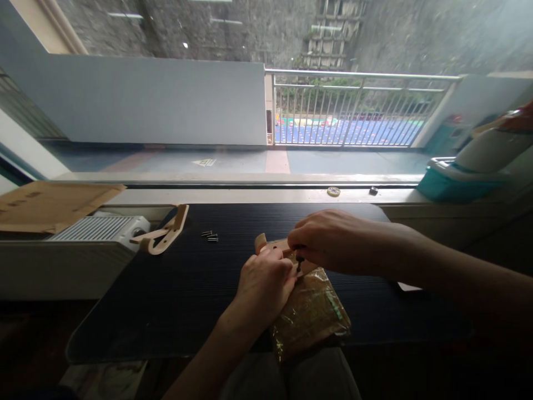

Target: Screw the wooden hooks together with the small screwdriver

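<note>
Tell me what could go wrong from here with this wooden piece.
The dark tool in the right hand might slip off the wooden piece and jab the left hand close by. The wooden bracket jutting over the left edge of the table could be knocked off. The loose screws might roll away.

Right grip [322, 240] hides the tool's [299, 264] handle; tip type unreadable. Wooden piece [281, 244], mid-counter [175, 300]: partly covered by left grip [266, 275] and right. Screws [210, 236], counter's far left area: too small to read heads or threads. Brown cardboard [58, 203], left of counter: cut by frame edge, print illegible. Pale item [409, 286], counter's right side: mostly under forearm [449, 261], can't ID. Grey backdrop [233, 36], beyond counter: blurred.
</note>
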`<state>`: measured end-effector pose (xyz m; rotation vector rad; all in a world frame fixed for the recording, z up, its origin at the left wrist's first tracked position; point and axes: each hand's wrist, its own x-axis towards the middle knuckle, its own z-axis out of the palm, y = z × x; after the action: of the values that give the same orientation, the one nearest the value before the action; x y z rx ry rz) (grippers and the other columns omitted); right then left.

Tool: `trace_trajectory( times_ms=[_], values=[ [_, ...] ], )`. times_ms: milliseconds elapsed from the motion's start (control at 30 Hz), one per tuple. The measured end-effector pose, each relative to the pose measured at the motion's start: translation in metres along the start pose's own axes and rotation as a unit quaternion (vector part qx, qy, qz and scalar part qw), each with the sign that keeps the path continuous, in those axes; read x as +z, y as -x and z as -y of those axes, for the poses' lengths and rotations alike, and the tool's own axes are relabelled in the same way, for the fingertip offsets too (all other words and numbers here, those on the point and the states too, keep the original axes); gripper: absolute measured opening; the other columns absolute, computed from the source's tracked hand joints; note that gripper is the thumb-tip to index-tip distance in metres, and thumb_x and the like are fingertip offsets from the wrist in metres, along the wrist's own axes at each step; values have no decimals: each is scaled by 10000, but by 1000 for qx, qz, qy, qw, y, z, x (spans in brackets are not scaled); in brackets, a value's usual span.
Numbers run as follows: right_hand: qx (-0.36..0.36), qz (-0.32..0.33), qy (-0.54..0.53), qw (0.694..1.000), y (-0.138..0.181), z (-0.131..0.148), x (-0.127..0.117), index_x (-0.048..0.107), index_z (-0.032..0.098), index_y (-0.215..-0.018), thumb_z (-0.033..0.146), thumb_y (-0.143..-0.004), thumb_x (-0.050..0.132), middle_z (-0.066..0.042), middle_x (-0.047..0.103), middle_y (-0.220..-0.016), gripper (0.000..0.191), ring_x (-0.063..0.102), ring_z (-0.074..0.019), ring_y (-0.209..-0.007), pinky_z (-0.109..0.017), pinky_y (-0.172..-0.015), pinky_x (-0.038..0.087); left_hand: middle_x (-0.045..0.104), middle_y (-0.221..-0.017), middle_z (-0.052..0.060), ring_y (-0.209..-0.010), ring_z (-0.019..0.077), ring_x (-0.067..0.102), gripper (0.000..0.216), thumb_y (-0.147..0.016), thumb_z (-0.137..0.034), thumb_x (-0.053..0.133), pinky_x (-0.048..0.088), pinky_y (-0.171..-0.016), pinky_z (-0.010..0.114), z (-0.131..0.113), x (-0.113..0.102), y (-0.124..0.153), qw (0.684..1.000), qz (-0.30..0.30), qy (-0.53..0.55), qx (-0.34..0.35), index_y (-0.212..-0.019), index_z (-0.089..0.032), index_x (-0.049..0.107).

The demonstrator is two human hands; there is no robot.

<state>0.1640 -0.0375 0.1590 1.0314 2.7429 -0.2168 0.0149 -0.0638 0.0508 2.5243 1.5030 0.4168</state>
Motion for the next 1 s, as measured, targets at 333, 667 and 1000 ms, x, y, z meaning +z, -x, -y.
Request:
trace_trajectory(
  times_ms=[333, 667, 1000],
  values=[
    [92, -43, 28, 994, 1, -4, 13, 617, 149, -778, 245, -913, 398, -27, 590, -638, 275, 407, -100, -530, -241, -507, 238, 629, -849, 48, -912, 208, 575, 212, -830, -244, 543, 429, -728, 308, 1, 3, 1, 1000, -8, -7, 1, -642, -187, 621],
    [3, -13, 10, 1000, 8, -5, 3, 616, 157, -733, 114, -805, 504, -33, 625, -728, 139, 503, -112, -654, -238, -568, 281, 622, -877, 46, -883, 190, 572, 243, -856, -265, 507, 415, -686, 283, -1, 0, 1, 1000, 0, 3, -4, -661, -199, 637],
    [45, -29, 18, 998, 3, -9, 14, 621, 139, -757, 176, -886, 449, -42, 625, -690, 218, 493, -116, -615, -245, -549, 280, 622, -846, 29, -813, 177, 561, 213, -824, -272, 539, 366, -634, 281, 0, 3, 0, 1000, 3, -16, -17, -643, -202, 627]
  ],
)
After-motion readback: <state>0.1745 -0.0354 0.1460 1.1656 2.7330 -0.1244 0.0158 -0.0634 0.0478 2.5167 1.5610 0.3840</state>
